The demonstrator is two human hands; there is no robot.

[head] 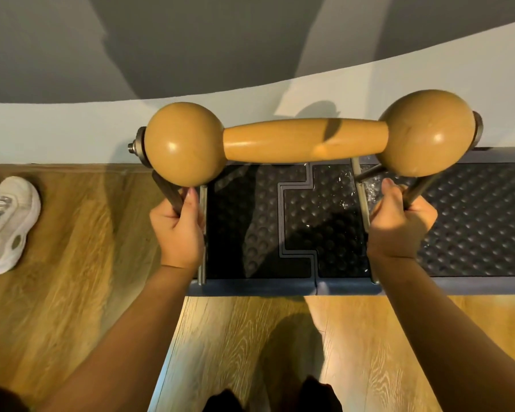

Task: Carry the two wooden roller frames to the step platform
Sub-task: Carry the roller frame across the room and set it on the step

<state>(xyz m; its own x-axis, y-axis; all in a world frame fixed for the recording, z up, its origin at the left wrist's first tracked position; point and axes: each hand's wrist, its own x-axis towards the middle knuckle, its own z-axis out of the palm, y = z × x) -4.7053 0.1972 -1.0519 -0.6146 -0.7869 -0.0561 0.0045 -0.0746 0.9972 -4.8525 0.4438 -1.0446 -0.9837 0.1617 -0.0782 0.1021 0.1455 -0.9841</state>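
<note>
One wooden roller frame [305, 141] fills the middle of the view: a tan dumbbell-shaped roller with two big balls on a grey metal frame. My left hand [179, 230] grips the frame's left metal leg under the left ball. My right hand [399, 224] grips the right leg under the right ball. The frame stands or hovers over the left end of the step platform [473, 221], a dark studded mat with a blue rim; I cannot tell whether its feet touch. Only this one roller frame is in sight.
A white and grey wall runs close behind the platform. White sneakers [3, 224] lie on the wooden floor [72, 292] at the far left. My feet show dark at the bottom edge.
</note>
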